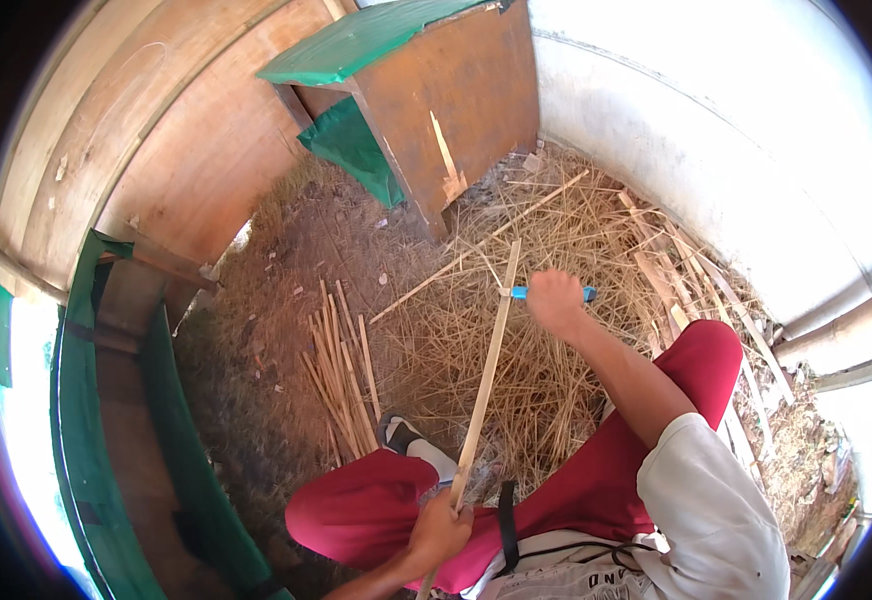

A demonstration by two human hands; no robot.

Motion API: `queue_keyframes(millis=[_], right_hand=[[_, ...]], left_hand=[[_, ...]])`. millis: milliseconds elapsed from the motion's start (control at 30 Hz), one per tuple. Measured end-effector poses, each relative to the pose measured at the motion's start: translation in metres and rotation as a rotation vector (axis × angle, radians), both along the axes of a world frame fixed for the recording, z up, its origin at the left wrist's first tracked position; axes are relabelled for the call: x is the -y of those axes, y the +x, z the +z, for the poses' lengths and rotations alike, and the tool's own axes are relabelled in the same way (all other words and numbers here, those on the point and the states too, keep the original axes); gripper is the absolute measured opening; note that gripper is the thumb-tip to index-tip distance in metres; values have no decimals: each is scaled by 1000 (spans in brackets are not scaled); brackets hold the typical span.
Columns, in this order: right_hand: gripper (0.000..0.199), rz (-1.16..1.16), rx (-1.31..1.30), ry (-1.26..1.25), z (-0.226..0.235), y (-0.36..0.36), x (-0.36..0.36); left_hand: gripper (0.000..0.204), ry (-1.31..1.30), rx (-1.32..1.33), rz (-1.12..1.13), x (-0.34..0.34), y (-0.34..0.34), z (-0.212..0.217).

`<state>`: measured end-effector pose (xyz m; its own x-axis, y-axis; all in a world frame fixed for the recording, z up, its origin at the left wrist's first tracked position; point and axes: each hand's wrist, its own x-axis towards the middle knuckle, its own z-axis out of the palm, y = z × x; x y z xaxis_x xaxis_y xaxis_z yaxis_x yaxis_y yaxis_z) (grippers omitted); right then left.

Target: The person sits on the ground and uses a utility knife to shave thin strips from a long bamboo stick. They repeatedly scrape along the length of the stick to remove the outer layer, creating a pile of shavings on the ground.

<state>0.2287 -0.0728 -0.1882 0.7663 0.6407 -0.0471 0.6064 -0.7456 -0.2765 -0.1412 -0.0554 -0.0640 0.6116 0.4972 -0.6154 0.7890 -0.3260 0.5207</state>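
A long, pale strip of wood or bamboo (487, 385) slants up and away from my lap. My left hand (441, 530) is closed around its near part, just above my thigh. Farther out, my right hand (556, 300) grips a blue-handled knife (521, 293) in a fist. The knife's tip end meets the strip below its far end. From that spot a thin sliver (492, 268) splits away to the left. The blade itself is too small to make out clearly.
Thin shavings (546, 410) cover the ground ahead. A bundle of cut strips (341, 370) lies left of centre, beside my sandalled foot (401, 436). Longer pieces of wood (666, 270) lie along the right wall. A green-topped wooden cabinet (456, 110) stands at the back, green-covered benches (86, 440) at left.
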Motion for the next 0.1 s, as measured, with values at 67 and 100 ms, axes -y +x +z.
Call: queue_keyframes(millis=[67,100], right_hand=[[18,5,-28,14,-2,0,1],[18,5,-37,26,-3,3,1]], left_hand=[[31,31,-62,-26,3,-26,-9],[31,67,-43,-104,1,-41,-15]])
